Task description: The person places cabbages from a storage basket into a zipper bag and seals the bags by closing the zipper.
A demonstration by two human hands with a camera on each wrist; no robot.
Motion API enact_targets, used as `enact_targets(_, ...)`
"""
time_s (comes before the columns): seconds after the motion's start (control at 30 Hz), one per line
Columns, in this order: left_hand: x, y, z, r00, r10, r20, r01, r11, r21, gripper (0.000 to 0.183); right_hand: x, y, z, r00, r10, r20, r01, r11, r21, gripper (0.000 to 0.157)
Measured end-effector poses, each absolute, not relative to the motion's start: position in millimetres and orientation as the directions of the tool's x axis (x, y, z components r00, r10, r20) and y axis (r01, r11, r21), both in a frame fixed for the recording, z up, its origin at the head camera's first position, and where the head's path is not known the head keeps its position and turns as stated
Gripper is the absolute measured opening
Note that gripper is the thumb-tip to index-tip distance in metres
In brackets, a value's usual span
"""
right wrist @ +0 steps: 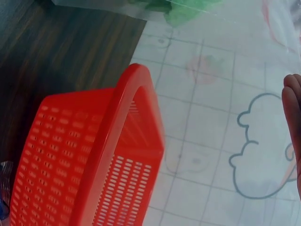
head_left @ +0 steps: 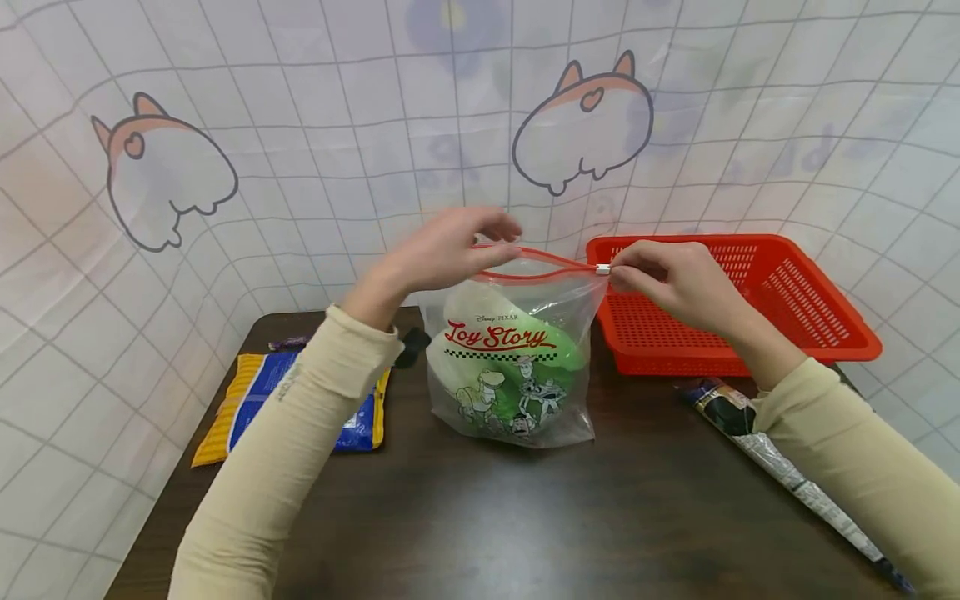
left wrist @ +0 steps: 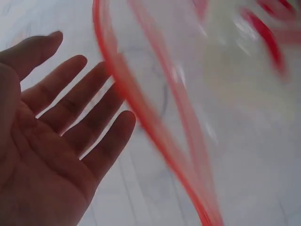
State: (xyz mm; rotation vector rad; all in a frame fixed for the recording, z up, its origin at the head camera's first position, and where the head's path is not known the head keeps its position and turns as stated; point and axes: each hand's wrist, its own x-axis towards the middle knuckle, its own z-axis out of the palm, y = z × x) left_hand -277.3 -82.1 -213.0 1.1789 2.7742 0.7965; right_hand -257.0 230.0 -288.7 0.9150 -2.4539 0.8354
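Note:
A clear zip bag with "Toy Story" print stands upright on the table, its red zip edges parted in the middle. Inside it sits a bulky white-and-green item that resembles a leafy vegetable. My right hand pinches the bag's right top corner at the white slider; in the right wrist view only the fingers show, at the edge. Over the left part of the mouth is my left hand. Seen in the left wrist view, its fingers are spread and loosely extended beside the red zip strip, gripping nothing.
A red perforated basket stands behind and right of the bag. On the left lies a blue and yellow packet, partly under my left sleeve. A long narrow wrapper lies beside my right forearm. A gridded curtain hangs behind the table.

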Motion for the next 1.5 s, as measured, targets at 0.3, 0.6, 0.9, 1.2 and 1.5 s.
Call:
enact_targets(0.3, -294.7, -21.6, -232.3, -0.651, 0.747, 0.133, 0.739, 0.584, 0.336, 0.020, -260.1, 213.4, -289.6, -0.714, -0.421, 0.560, -0.686, 0.583, -0.436, 0.008)
enact_targets(0.6, -295.7, -26.7, -244.8, -0.639, 0.734, 0.232, 0.759, 0.550, 0.350, 0.013, -261.7, 209.5, -289.5, -0.700, -0.422, 0.576, -0.682, 0.637, -0.360, 0.008)
enact_targets(0.9, -293.5, -20.2, -245.3, -0.639, 0.722, 0.267, 0.752, 0.514, 0.412, 0.016, -257.1, 203.7, -290.1, -0.716, -0.365, 0.595, -0.660, 0.633, -0.406, 0.009)
enact_targets(1.2, -291.9, -12.8, -247.6, -0.631, 0.725, 0.275, 0.753, 0.489, 0.440, 0.013, -253.5, 198.2, -293.3, -0.698, -0.357, 0.621, -0.680, 0.603, -0.417, 0.010)
enact_targets(1.5, -291.5, -16.5, -251.4, -0.589, 0.740, 0.324, 0.792, 0.450, 0.412, 0.013, -251.0, 199.7, -292.7, -0.619, -0.424, 0.661, -0.734, 0.612, -0.295, 0.010)
